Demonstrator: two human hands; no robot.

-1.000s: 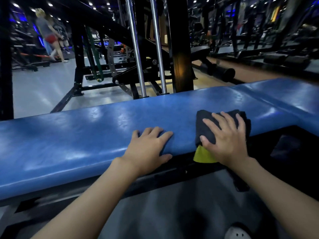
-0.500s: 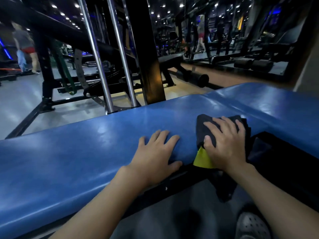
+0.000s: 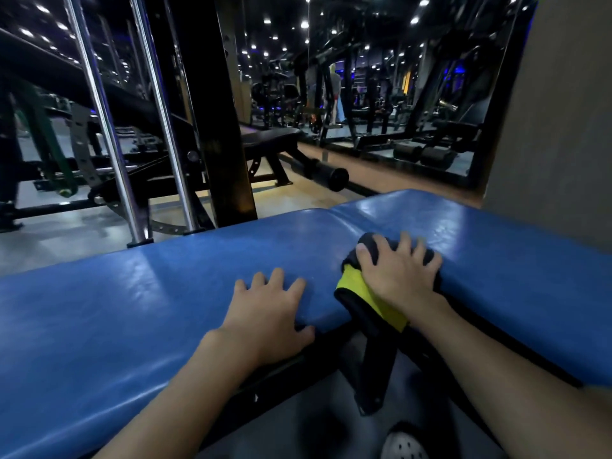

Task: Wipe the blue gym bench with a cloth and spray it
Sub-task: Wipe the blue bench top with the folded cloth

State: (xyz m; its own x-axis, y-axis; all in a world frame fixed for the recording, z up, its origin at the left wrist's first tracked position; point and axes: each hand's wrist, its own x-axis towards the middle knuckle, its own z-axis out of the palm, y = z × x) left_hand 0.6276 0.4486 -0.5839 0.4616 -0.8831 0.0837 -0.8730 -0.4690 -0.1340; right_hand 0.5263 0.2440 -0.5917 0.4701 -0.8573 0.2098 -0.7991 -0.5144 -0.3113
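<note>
Pressing on the blue gym bench, the right hand curled its fingers over a bunched dark cloth with a yellow face, at the pad's near edge, right of centre. Left of it, the left hand lay flat on the pad, fingers straight and spread, grasping nothing.

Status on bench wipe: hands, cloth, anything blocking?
Left hand flat on blue bench. Right hand grips cloth over near edge. Nothing blocking; spray not in view.
</note>
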